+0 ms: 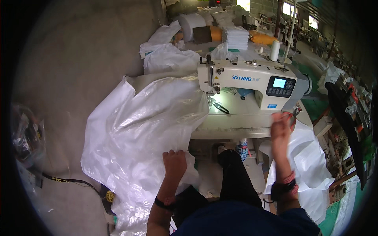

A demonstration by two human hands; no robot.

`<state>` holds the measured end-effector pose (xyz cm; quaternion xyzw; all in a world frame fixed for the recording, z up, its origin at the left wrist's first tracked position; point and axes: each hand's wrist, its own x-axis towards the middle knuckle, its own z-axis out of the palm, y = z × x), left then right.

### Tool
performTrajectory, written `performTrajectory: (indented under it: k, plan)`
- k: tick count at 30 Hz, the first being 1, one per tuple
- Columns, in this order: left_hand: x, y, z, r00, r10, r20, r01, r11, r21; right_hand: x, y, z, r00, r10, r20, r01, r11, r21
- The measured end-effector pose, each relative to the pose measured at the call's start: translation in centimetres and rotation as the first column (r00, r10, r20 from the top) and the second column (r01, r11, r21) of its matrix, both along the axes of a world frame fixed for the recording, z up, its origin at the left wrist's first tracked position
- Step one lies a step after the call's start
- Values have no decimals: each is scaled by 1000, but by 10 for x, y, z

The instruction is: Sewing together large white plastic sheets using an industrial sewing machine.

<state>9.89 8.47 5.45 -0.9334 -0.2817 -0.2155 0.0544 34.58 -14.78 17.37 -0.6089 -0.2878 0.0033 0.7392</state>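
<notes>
My left hand (175, 163) is closed on the edge of a large sheet of shiny white plastic film (138, 122). The film spreads from the sewing machine's needle area down the left side, past my lap. Blurred by motion, my right hand (280, 125) is at the table's front right, its fingers around the orange handles of scissors (291, 121). The white sewing machine (242, 76) stands ahead with its lamp and panel lit. Small dark thread snips (221, 107) lie on its bed, right of the needle.
A white thread cone (275, 51) stands behind the machine. More white sheeting (309, 157) hangs at the table's right end. Stacked white bundles (236, 38) and a large white roll (191, 26) are at the back. A black cable (73, 181) runs along the floor at left.
</notes>
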Motion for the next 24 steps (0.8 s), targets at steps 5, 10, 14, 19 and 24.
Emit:
performTrajectory:
  k: [5,10,14,19,24]
  plan:
    - [-28,-29,51,971,-187,150,217,951,-221,23,-5,-33,935,61,349,119,874,-472]
    - [-69,-45,106,971,-193,141,210,971,-117,-68,66,-58,676,326,661,-114,933,-342]
    - [-91,-48,121,972,-194,135,215,963,-163,-111,113,-36,432,607,667,-358,794,-491]
    - [-117,-44,119,981,-50,186,74,989,-124,-109,153,-35,321,673,666,-466,724,-508]
    - [-126,-31,99,913,294,284,-307,952,0,-123,148,-21,276,676,683,-459,717,-524]
